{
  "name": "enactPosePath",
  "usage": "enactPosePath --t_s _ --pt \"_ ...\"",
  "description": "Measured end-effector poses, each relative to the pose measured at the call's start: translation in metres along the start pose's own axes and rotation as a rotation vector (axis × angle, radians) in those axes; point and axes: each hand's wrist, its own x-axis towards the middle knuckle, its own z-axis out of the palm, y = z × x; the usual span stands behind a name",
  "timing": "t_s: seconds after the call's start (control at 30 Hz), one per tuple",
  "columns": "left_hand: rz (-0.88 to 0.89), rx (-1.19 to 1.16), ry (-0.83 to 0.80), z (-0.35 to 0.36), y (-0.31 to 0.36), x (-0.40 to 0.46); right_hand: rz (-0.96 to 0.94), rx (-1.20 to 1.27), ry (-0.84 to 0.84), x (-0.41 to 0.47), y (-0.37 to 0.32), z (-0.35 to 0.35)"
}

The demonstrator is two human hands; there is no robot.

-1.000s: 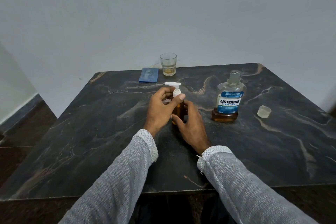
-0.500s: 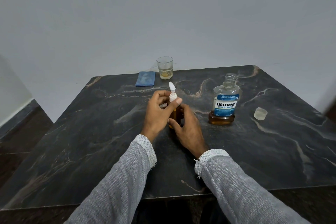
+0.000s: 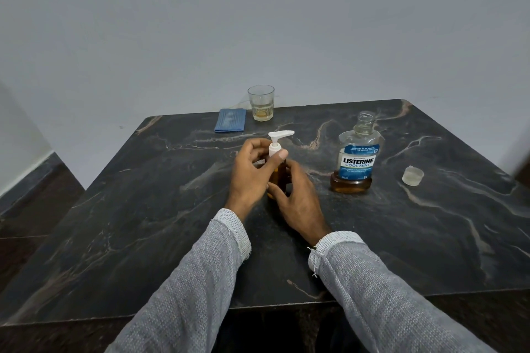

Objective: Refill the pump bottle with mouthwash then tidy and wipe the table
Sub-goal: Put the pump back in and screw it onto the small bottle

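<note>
We see a small amber pump bottle [image 3: 277,178] with a white pump head [image 3: 279,139] standing upright near the middle of the dark marble desk [image 3: 143,209], filled with brownish-gold liquid. Our left hand [image 3: 252,175] curls its fingers [image 3: 279,155] round the white collar of the pump, and our right hand [image 3: 298,200] wraps its fingers round the lower body of the bottle.

Half a second ago the pump spout pointed away from us; it now points to the right, so the head has been turned on the bottle. Both hands stay on the bottle in the same places.

To the right stands the clear Listerine mouthwash bottle [image 3: 357,160] with a blue label, uncapped, holding only a shallow layer of amber liquid at its base. Its translucent cap [image 3: 413,176] lies well apart from it, farther right. At the far edge a clear drinking glass [image 3: 261,103] holds a little yellowish liquid, just beside a folded blue cloth [image 3: 230,120].
</note>
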Motion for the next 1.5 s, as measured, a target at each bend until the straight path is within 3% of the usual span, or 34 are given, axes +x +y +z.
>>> enactPosePath --t_s 0.27,0.53,0.87,1.07,1.23,1.37,1.5 --pt "0.045 0.069 -0.123 -0.008 0.0 0.002 -0.007 0.028 -0.009 0.001 -0.004 -0.001" --pt "0.019 0.056 -0.001 0.0 0.001 0.005 0.009 0.017 -0.017 0.001 -0.005 0.0" --pt "0.053 0.131 -0.28 -0.017 0.004 0.02 -0.007 0.01 -0.001 0.001 -0.001 0.001" --pt "0.082 0.12 -0.36 -0.023 0.005 0.025 0.03 0.023 -0.032 0.004 0.001 0.001" --pt "0.017 0.039 -0.35 -0.021 0.005 0.02 0.088 0.058 -0.04 0.005 -0.001 0.001" --pt "0.005 0.136 -0.328 -0.022 0.005 0.016 0.09 0.058 -0.057 0.004 -0.002 0.0" --pt "0.017 0.198 -0.159 -0.026 0.011 0.004 0.134 0.111 0.048 -0.004 -0.006 -0.008"
